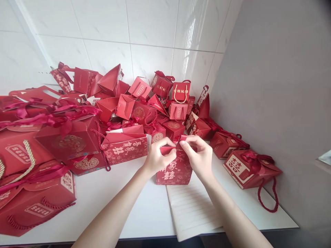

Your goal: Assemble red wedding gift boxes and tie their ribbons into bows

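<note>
A red gift box (173, 175) with pale printed characters stands upright on the white table in front of me. At its top, a dark red ribbon (183, 137) is pinched between the fingers of both hands. My left hand (160, 156) is closed on the ribbon's left side, thumb against fingertips. My right hand (199, 153) pinches the ribbon from the right, with the thumb over the middle. The fingers and ribbon hide much of the box's top.
Red gift boxes (139, 115) are heaped along the tiled wall. Larger boxes with ribbons (38, 203) and rope handles fill the left side. A corded box (240, 168) sits at the right by the grey wall. A lined notebook (191, 210) lies near the front edge.
</note>
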Demonstrator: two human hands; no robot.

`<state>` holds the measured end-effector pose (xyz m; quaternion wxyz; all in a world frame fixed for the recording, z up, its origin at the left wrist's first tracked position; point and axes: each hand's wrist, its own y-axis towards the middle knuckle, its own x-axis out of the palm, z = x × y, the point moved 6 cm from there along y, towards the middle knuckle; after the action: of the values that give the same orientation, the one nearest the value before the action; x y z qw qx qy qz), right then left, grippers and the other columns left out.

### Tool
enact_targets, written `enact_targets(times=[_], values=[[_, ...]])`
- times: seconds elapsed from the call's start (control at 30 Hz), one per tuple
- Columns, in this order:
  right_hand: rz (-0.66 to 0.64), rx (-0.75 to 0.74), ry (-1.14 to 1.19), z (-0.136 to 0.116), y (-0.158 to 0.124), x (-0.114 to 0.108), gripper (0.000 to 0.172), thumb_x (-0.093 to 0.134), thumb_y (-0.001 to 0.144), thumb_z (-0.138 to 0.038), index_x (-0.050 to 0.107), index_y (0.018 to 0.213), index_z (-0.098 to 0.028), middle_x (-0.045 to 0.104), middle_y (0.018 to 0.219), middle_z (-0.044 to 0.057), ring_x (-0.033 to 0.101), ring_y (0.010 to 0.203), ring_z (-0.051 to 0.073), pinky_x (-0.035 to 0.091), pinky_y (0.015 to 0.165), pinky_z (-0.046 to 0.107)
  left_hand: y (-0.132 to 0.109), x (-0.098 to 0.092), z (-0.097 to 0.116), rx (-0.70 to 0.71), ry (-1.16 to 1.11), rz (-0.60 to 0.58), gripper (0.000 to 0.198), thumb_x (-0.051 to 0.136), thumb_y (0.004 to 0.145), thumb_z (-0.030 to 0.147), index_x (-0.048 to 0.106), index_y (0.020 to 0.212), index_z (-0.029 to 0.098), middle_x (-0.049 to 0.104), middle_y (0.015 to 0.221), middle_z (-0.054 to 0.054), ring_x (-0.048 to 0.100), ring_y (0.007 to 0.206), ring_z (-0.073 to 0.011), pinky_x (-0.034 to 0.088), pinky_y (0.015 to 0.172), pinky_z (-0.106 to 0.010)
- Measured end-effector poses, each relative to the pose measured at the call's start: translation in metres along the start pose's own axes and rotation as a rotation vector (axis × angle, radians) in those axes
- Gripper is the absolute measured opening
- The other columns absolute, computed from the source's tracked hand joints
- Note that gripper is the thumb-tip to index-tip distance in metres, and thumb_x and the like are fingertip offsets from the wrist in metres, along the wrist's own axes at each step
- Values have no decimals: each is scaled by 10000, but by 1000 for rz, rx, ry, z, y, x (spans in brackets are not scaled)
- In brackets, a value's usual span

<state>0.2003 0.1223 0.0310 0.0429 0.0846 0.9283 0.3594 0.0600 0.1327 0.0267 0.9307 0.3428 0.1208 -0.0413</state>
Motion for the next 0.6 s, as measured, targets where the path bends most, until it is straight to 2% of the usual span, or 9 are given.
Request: enact_targets(times=[0.1,0.27,0.47,0.53,0.6], values=[[31,81,32,1,1,0,99,688,760,-296,651,722,-212,672,655,-10,620,589,142,509,558,264,0,1,3,29,3,-1,77,549,720,185,529,646,192,604,645,15,580,626,-143,464,624,-255],[60,188,93,5,4,1,131,719,704,-323,674,700,-200,677,630,-4,607,579,137,493,563,261,0,2,4,33,17,-4,94,547,728,191,516,639,191,584,626,22,576,621,-139,461,637,-253],[40,451,139,21,5,4,236,750,643,-403,687,652,-175,673,631,9,568,575,128,455,565,254,-1,2,4,33,7,-8,108,536,738,194,502,636,186,568,617,26,569,616,-131,464,617,-245],[31,476,121,21,5,5,253,743,648,-418,684,650,-172,672,637,9,560,581,125,447,571,249,-2,3,2,41,10,-2,86,534,744,186,518,660,183,590,644,18,587,641,-136,481,641,-252],[36,439,92,18,5,5,252,730,664,-419,674,653,-173,666,639,3,554,586,122,445,587,247,-2,3,2,67,5,21,5,544,741,183,548,739,181,630,714,3,621,697,-149,510,682,-266]])
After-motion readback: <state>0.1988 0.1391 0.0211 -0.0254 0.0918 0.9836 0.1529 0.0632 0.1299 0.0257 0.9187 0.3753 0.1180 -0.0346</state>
